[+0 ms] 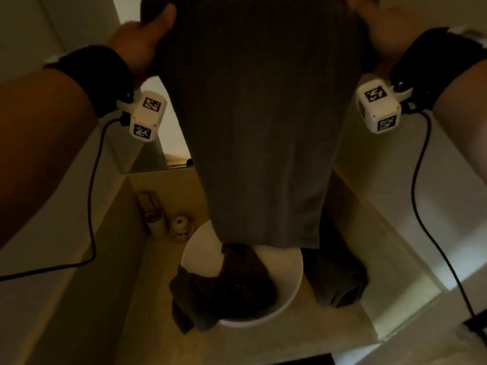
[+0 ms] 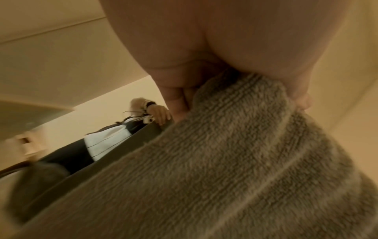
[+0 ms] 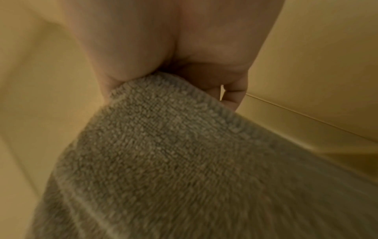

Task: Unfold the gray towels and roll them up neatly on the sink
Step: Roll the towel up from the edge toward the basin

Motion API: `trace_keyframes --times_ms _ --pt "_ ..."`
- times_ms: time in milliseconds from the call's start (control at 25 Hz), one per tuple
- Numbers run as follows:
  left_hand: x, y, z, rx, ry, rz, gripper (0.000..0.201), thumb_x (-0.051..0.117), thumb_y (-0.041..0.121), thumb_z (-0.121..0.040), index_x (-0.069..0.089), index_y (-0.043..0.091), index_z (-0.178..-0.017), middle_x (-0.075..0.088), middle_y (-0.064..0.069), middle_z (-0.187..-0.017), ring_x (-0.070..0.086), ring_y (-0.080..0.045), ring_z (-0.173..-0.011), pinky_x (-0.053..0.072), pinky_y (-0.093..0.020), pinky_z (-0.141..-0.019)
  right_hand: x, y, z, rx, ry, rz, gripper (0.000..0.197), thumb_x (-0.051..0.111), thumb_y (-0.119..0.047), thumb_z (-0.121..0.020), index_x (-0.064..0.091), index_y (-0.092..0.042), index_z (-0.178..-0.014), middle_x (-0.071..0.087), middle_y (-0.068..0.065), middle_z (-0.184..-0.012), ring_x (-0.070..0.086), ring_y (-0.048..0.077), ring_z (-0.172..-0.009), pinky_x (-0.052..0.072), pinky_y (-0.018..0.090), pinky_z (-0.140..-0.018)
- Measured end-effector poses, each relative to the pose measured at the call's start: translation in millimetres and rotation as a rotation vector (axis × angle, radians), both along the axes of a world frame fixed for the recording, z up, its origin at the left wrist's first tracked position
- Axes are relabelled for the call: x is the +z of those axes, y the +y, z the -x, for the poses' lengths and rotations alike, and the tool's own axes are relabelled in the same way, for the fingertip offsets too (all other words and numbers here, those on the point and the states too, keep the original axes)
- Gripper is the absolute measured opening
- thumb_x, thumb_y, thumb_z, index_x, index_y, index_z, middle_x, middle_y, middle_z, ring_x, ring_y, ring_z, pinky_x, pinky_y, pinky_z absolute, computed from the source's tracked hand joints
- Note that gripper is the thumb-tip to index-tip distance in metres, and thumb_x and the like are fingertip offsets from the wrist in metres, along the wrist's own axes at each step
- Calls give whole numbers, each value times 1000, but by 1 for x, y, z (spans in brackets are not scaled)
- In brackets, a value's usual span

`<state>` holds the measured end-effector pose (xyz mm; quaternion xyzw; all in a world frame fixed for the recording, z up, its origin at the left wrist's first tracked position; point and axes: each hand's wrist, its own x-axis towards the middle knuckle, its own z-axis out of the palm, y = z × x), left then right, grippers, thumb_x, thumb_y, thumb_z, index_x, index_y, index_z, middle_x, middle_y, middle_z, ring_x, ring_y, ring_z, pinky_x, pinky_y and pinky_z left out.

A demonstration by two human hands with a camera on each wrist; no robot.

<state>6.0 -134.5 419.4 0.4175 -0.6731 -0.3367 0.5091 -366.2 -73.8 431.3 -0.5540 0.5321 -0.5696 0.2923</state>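
A gray towel hangs spread out in front of me, held up by its two top corners. My left hand pinches the left corner, and the ribbed gray towel fills the left wrist view below my left hand. My right hand pinches the right corner; the gray towel hangs from my right hand in the right wrist view. Below, a crumpled gray towel lies in the round white sink. A rolled gray towel lies on the counter to its right.
The beige counter is narrow, with walls close on both sides. Small toiletry items stand at its back left. A mirror sits behind the hanging towel. Camera cables trail from both wrists.
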Motion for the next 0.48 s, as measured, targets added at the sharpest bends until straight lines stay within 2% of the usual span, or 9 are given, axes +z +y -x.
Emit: trace_keyframes --times_ms 40,80,120,160,200,280,360,440,480 --pt "6 6 0 -19 9 27 69 65 68 -79 60 21 -130 70 6 -126 68 -9 -112 52 -34 -103 9 5 -2 -13 48 -10 29 57 -52 -91 61 -24 -86 67 -9 -86 68 4 -74 55 22 -70" --pt "10 12 -2 -37 22 49 69 64 67 -81 58 21 -132 68 6 -128 67 -10 -115 51 -36 -105 13 14 -3 3 97 -30 37 55 -58 -89 55 -22 -80 61 -10 -76 62 -2 -62 52 20 -67" --pt "11 20 -4 -53 30 61 70 63 66 -83 56 21 -135 67 6 -132 66 -12 -118 49 -38 -107 14 24 -4 24 150 -47 52 57 -72 -77 52 -20 -78 61 -11 -69 60 -4 -54 51 18 -66" --pt "9 28 -5 -73 37 70 71 62 65 -84 54 20 -138 65 5 -135 64 -13 -122 47 -39 -108 12 36 -2 38 163 -37 64 60 -81 -65 55 -20 -82 65 -16 -67 63 -6 -56 52 15 -68" --pt "1 40 -8 -105 63 82 72 62 63 -85 52 19 -141 63 4 -138 62 -15 -125 46 -38 -109 5 51 -3 75 124 22 62 62 -78 -67 61 -21 -91 70 -20 -76 67 -6 -69 55 16 -74" --pt "-32 72 -20 -201 134 80 78 67 60 -81 52 14 -142 62 -1 -139 60 -17 -128 47 -34 -109 -28 76 2 201 -27 92 38 53 -56 -93 66 -24 -109 75 -14 -101 70 6 -98 56 25 -85" --pt "-80 117 -21 -194 216 -55 81 81 61 -67 63 17 -132 69 -2 -128 66 -16 -118 52 -29 -102 -81 116 1 275 -109 10 37 52 -47 -94 69 -20 -111 75 -7 -108 69 9 -105 55 22 -85" --pt "-138 165 -16 -89 237 -204 57 89 56 -58 78 27 -107 77 5 -106 73 -9 -98 58 -22 -85 -139 157 -2 227 -174 -130 33 62 -45 -79 78 -22 -96 77 -11 -96 71 3 -93 54 17 -76" --pt "-166 193 -14 -70 220 -247 45 90 52 -58 80 30 -96 79 7 -98 74 -7 -89 59 -19 -77 -171 179 -1 172 -194 -168 26 65 -46 -71 80 -30 -86 76 -15 -90 71 -1 -87 53 13 -73"
